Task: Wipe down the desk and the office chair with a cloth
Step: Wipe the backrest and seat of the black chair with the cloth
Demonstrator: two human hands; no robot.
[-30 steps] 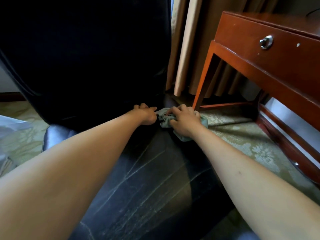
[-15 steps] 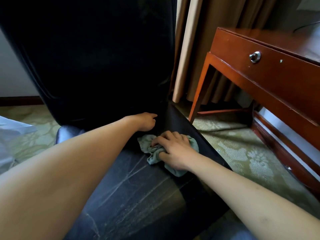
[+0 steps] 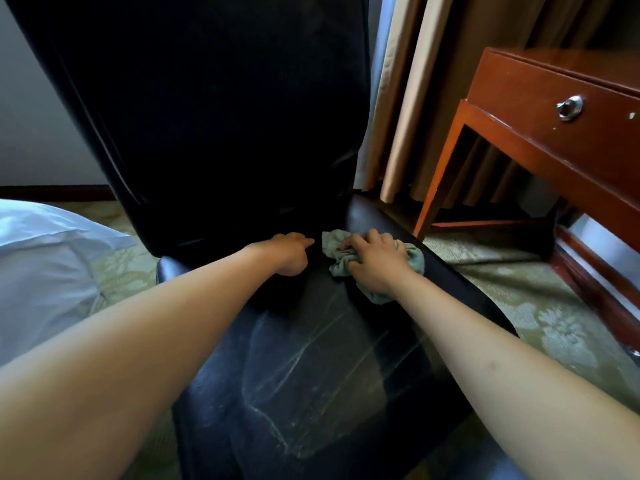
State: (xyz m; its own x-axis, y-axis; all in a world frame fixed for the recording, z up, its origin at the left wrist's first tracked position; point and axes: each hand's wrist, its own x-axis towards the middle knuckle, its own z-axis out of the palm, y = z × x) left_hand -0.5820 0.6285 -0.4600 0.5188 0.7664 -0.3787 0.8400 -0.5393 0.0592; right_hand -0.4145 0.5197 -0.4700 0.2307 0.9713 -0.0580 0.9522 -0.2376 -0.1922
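The right hand gripped the bunched cloth at the back of the chair seat, the streaked leather lying toward the person, while the left hand, seemingly loosely curled, rested just beside it.

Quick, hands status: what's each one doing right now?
Left hand: holds nothing, rests on the chair seat.
Right hand: grips the green cloth.
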